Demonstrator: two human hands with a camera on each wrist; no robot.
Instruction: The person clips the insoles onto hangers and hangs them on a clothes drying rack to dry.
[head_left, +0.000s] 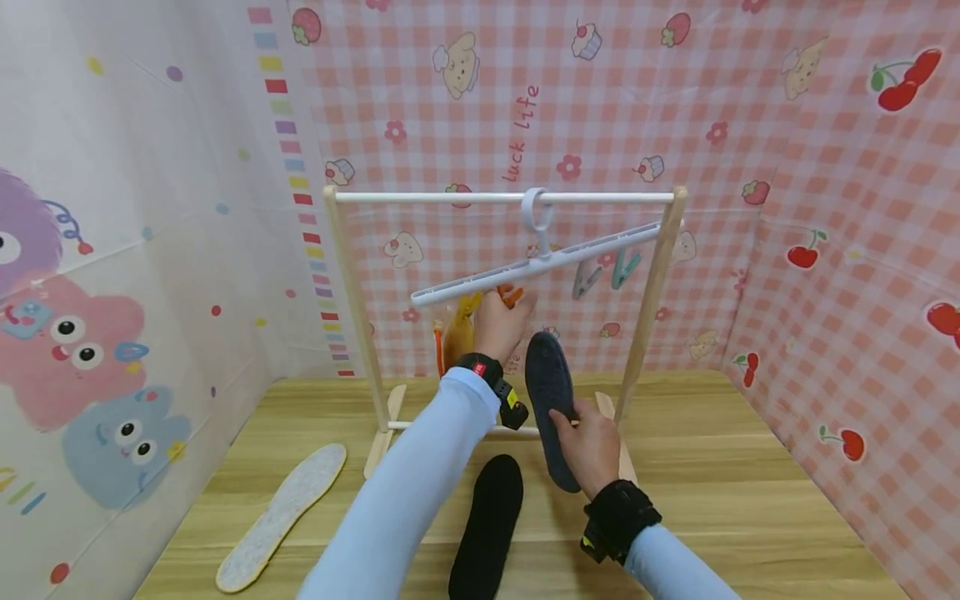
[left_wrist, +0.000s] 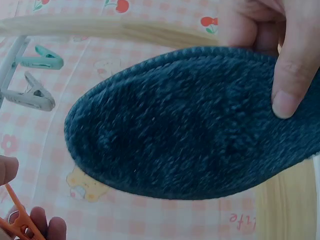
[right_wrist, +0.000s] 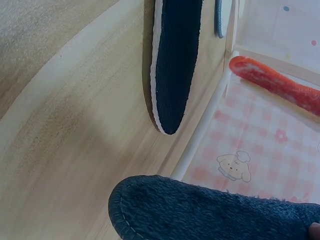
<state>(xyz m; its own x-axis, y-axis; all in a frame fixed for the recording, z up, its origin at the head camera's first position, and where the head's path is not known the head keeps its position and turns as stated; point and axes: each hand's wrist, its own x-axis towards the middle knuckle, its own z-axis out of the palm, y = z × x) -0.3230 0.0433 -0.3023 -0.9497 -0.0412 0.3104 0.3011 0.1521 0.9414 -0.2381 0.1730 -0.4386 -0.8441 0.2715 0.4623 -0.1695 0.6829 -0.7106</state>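
Observation:
My left hand (head_left: 504, 327) pinches an orange clothespin (left_wrist: 21, 226) just under the white hanger (head_left: 480, 282), which tilts with its left end low. My right hand (head_left: 591, 450) grips a dark blue fuzzy insole (head_left: 550, 392) near its lower end, thumb on the face, the insole standing nearly upright. In the left wrist view the insole's rounded upper end is apart from the clothespin. Behind my left hand, a yellow clothespin (head_left: 471, 305) and a yellowish insole (head_left: 458, 340) hang below the hanger, partly hidden. The right wrist view shows a hanging orange-red insole (right_wrist: 280, 84).
The hanger hooks over the white bar (head_left: 435, 197) of a wooden-legged rack (head_left: 352, 292). A grey clothespin (head_left: 585, 281) and a teal clothespin (head_left: 624, 268) hang on its right half. On the table (head_left: 720, 500) lie a grey insole (head_left: 285, 517) and a black insole (head_left: 487, 525).

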